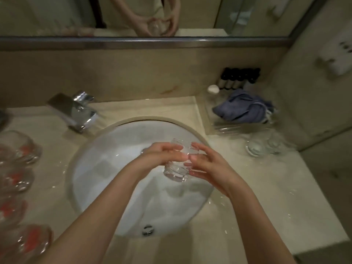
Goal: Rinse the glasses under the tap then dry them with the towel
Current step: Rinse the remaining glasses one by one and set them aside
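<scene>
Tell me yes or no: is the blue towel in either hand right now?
No. The blue towel lies bunched in the tray at the counter's back right, while both hands hold the glass over the sink.

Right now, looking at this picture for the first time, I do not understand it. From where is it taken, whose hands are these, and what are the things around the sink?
There is no machine here. A camera worn on a person's head looks down at their two bare hands. The left hand and the right hand hold one clear glass together above the white sink. The tap stands at the back left; no running water is visible. More glasses, blurred, with something red in them, wait on the left of the counter. Other clear glasses stand on the right. The blue towel lies behind them in a clear tray. The mirror above reflects the hands.
</scene>
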Motion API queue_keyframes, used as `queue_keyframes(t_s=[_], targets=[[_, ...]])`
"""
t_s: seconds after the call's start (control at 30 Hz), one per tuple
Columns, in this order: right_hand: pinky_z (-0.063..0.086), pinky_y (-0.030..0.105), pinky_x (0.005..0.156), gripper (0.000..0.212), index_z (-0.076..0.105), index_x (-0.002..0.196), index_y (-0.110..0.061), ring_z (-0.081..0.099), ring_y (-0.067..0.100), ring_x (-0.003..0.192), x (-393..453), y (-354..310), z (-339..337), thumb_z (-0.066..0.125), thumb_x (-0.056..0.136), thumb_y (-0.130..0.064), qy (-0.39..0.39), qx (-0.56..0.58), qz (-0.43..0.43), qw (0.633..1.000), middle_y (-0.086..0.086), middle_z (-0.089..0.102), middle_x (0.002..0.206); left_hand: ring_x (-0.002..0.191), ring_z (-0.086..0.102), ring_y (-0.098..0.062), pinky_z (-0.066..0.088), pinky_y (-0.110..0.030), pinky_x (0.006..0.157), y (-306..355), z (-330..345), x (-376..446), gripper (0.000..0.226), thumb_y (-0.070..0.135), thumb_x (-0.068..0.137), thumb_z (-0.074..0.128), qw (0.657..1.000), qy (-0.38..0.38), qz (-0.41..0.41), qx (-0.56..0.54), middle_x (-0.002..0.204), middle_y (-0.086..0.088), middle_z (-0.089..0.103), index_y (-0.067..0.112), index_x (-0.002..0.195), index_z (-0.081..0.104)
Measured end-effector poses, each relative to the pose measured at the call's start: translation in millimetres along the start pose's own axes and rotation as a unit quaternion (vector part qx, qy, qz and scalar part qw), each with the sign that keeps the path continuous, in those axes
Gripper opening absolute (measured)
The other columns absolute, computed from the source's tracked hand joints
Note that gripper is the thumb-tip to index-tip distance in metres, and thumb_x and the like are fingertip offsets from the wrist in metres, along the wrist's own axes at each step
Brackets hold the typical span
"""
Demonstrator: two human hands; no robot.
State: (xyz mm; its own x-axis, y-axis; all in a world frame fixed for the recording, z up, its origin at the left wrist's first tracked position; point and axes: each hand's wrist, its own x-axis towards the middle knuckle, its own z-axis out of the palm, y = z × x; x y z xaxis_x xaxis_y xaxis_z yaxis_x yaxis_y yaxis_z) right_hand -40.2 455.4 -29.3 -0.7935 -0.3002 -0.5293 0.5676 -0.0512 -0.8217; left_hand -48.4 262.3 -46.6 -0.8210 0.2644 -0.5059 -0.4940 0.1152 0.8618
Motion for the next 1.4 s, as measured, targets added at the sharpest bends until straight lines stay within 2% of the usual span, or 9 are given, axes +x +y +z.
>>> queue_keyframes(t_s=[0.13, 0.23, 0.37, 0.43, 0.5, 0.63, 0.83, 1.07, 1.4], targets=[[0.055, 0.03, 0.089, 0.062, 0.053, 0.126, -0.029, 0.066, 0.017, 0.101, -24, -27, -64, 0.074, 0.074, -0.004, -0.003, -0.116, -0.073, 0.991, 0.008, 0.061, 0.119, 0.093, 0.066, -0.002, 0.05, -0.013, 0.081, 35, 50, 28, 0.066, 0.016, 0.053, 0.088, 0.995, -0.057, 0.043, 0.069, 0.101, 0.007, 0.074, 0.023, 0.113, 0.063], [0.052, 0.027, 0.091, 0.065, 0.052, 0.127, -0.03, 0.061, 0.016, 0.107, -30, -48, -101, 0.078, 0.074, -0.002, 0.02, -0.275, -0.111, 0.955, -0.001, 0.06, 0.12, 0.098, 0.066, -0.004, 0.052, -0.016, 0.081, 49, 82, 50, 0.072, 0.006, 0.056, 0.093, 0.988, -0.06, 0.075, 0.121, 0.11, 0.008, 0.07, 0.029, 0.116, 0.06], [0.037, 0.022, 0.094, 0.075, 0.049, 0.139, -0.022, 0.047, 0.017, 0.124, -21, -69, -134, 0.083, 0.072, -0.021, 0.054, -0.557, -0.15, 0.815, -0.001, 0.053, 0.134, 0.104, 0.064, -0.011, 0.053, -0.03, 0.091, 55, 117, 74, 0.088, 0.038, 0.035, 0.09, 0.967, 0.003, 0.132, 0.219, 0.107, 0.014, 0.068, 0.032, 0.118, 0.059], [0.027, 0.023, 0.098, 0.077, 0.044, 0.142, -0.021, 0.038, 0.021, 0.129, -11, -75, -144, 0.081, 0.075, -0.024, 0.05, -0.641, -0.169, 0.747, 0.001, 0.049, 0.139, 0.1, 0.064, -0.011, 0.053, -0.033, 0.092, 57, 129, 83, 0.088, 0.034, 0.038, 0.091, 0.958, 0.036, 0.148, 0.242, 0.106, 0.014, 0.067, 0.03, 0.12, 0.058], [0.026, 0.029, 0.106, 0.078, 0.043, 0.142, -0.022, 0.035, 0.024, 0.131, 0, -79, -153, 0.08, 0.074, -0.025, 0.041, -0.672, -0.18, 0.718, 0.001, 0.049, 0.14, 0.096, 0.064, -0.01, 0.052, -0.035, 0.09, 59, 138, 92, 0.083, 0.029, 0.044, 0.092, 0.951, 0.065, 0.157, 0.259, 0.106, 0.011, 0.066, 0.028, 0.12, 0.059], [0.036, 0.044, 0.104, 0.079, 0.048, 0.139, -0.022, 0.043, 0.025, 0.127, 19, -79, -170, 0.084, 0.068, -0.022, 0.029, -0.682, -0.186, 0.706, 0.004, 0.055, 0.134, 0.096, 0.062, -0.012, 0.053, -0.028, 0.085, 56, 149, 110, 0.081, 0.022, 0.049, 0.096, 0.946, 0.104, 0.152, 0.266, 0.115, 0.003, 0.063, 0.025, 0.121, 0.059], [0.038, 0.036, 0.102, 0.075, 0.048, 0.14, -0.02, 0.048, 0.023, 0.124, 35, -77, -182, 0.082, 0.073, -0.017, -0.005, -0.674, -0.203, 0.711, 0.005, 0.056, 0.134, 0.101, 0.058, -0.013, 0.043, -0.009, 0.078, 42, 154, 121, 0.087, 0.015, 0.049, 0.097, 0.948, 0.144, 0.133, 0.249, 0.122, -0.001, 0.059, 0.018, 0.128, 0.059], [0.038, 0.04, 0.102, 0.076, 0.048, 0.14, -0.019, 0.051, 0.026, 0.123, 45, -74, -185, 0.082, 0.072, -0.023, -0.016, -0.682, -0.198, 0.704, 0.006, 0.058, 0.132, 0.111, 0.056, -0.015, 0.045, -0.022, 0.093, 41, 154, 124, 0.091, 0.018, 0.049, 0.097, 0.946, 0.134, 0.125, 0.269, 0.128, -0.001, 0.055, 0.018, 0.13, 0.055], [0.035, 0.034, 0.105, 0.076, 0.045, 0.143, -0.023, 0.047, 0.023, 0.126, 44, -75, -182, 0.079, 0.076, -0.028, -0.003, -0.696, -0.179, 0.695, 0.002, 0.055, 0.137, 0.114, 0.057, -0.014, 0.043, -0.02, 0.095, 45, 152, 122, 0.096, 0.019, 0.052, 0.096, 0.945, 0.12, 0.102, 0.286, 0.134, 0.0, 0.058, 0.016, 0.136, 0.053]])
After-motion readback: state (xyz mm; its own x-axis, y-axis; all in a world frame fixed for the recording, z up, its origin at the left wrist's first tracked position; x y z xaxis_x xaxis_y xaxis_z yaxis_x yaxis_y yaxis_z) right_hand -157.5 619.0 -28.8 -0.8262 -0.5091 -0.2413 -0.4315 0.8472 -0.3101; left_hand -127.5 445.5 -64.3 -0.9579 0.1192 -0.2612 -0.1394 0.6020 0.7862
